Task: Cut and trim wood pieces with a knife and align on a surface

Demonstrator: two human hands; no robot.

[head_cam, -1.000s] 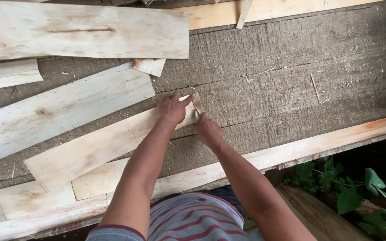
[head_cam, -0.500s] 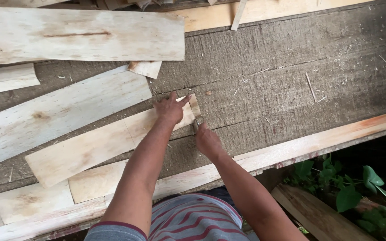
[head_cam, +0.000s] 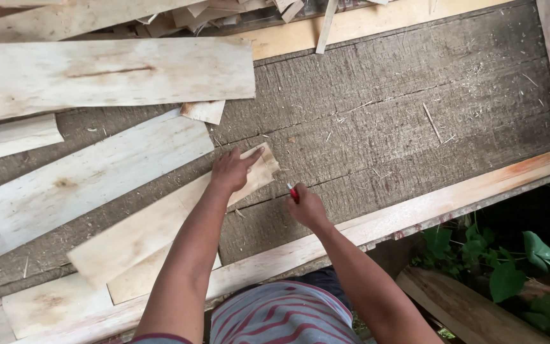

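Fingers [head_cam: 249, 157] of the left hand [head_cam: 229, 171] lie spread and flat on the right end of a pale wooden plank [head_cam: 160, 226], pressing on it rather than gripping it. Just right of that plank end, the right hand [head_cam: 307, 207] is clenched around a small red tool [head_cam: 294, 193] (its kind is too small to tell), with only the red tip showing above the fist. That plank rests slanted on a grey, rough worktable [head_cam: 415, 95]. Left of it lies a wider plank [head_cam: 77, 185]; above that, a broad board [head_cam: 109, 76].
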